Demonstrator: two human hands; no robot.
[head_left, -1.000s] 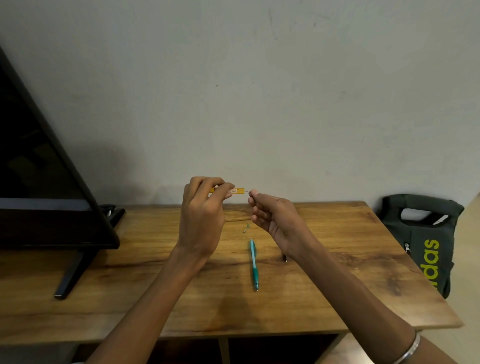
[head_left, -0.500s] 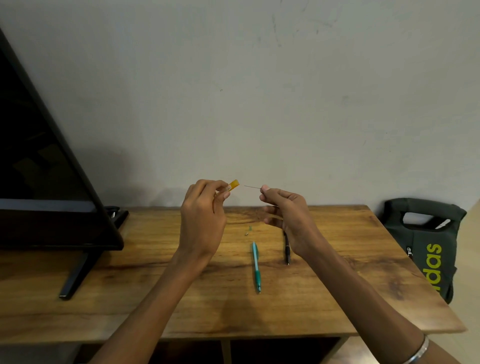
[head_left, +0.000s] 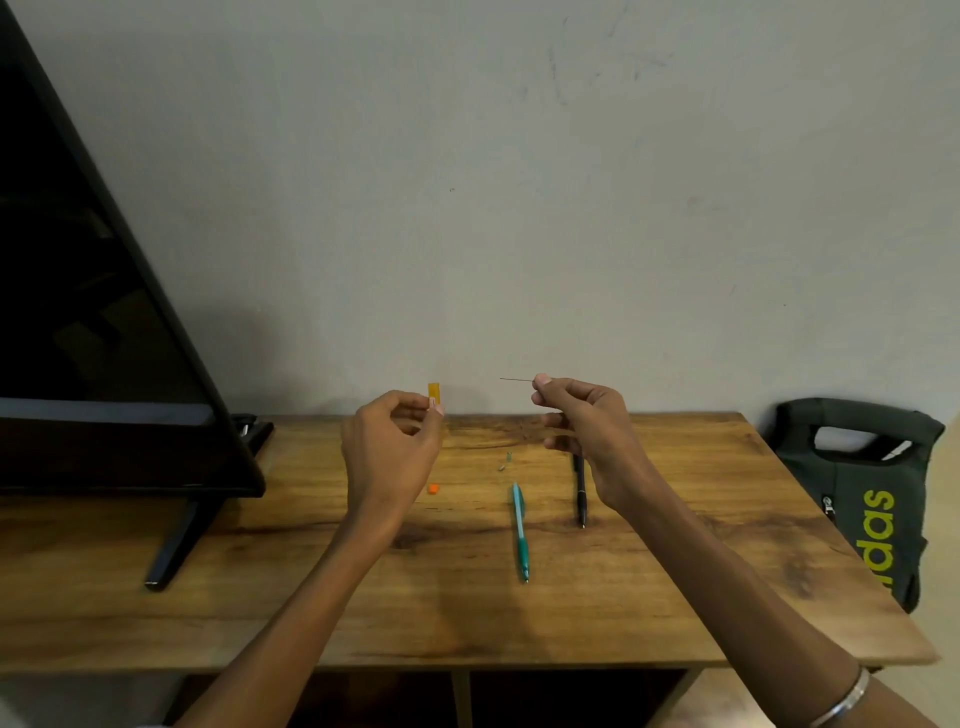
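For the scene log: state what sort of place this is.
Probably a room in a home, perhaps a living room: a wooden table against a plain wall carries a flat-screen TV, a teal pen and a black pen lie on it, and a sports bag stands beside it.

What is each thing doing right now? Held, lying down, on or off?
left hand: pinches the orange tube.
orange tube: upright, above the table.
right hand: pinches the thin rod.
thin rod: level, apart from the orange tube.
orange bit: loose on the table.
teal pen: lying flat.
black pen: lying flat.
screen: dark.
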